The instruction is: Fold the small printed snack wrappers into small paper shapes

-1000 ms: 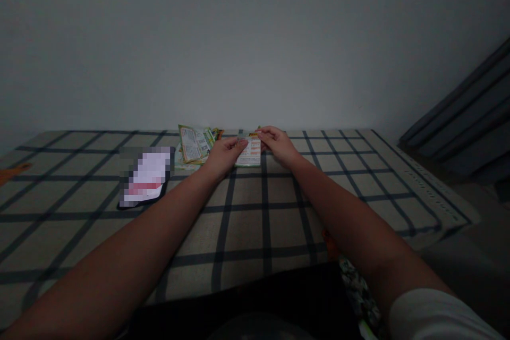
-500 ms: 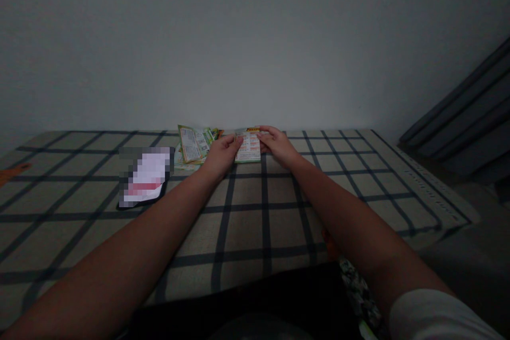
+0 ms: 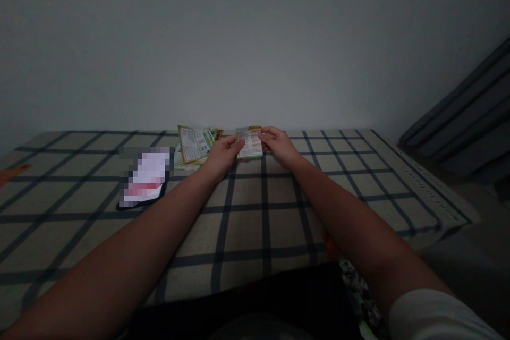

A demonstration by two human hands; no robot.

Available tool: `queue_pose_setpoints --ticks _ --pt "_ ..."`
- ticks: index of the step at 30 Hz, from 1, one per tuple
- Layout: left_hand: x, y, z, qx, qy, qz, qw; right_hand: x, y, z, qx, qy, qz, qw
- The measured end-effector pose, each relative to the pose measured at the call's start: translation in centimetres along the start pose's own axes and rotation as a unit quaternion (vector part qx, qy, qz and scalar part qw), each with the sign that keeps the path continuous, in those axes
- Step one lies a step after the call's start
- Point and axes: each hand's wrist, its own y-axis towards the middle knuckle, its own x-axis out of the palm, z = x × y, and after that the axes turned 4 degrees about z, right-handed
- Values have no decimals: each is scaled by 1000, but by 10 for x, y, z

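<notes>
Between my hands is a small printed leaflet (image 3: 250,143), white with orange and green print and a dark band along its top. My left hand (image 3: 225,155) pinches its left edge, thumb on the face toward me. The right edge is held by my right hand (image 3: 277,146), thumb in front and fingers partly hidden behind. Just left of my left hand, more folded leaflets (image 3: 195,144) in green, yellow and white lie in a loose pile, partly covered by that hand.
A phone (image 3: 147,175) with a blurred screen lies on the checked tablecloth (image 3: 247,228), left of my left forearm. A bare wall (image 3: 255,42) rises behind the table. Grey curtain (image 3: 466,111) hangs at the right. An orange patch (image 3: 14,172) shows at the far left.
The leaflet has tilted and its lower edge has risen slightly. Both hands have shifted a little to the right, still holding it. Pile and phone stay put.
</notes>
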Motion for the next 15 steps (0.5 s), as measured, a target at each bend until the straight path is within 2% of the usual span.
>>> queue_pose_setpoints --ticks 4,11,15 --pt "0 1 0 7 -18 14 1000 0 -1 -1 20 -16 -25 999" --pt "1 -2 3 -68 -98 -41 992 -1 2 -1 -1 -12 -5 1000" --pt "1 -2 5 -83 -101 -22 991 0 0 -2 26 9 -17 999"
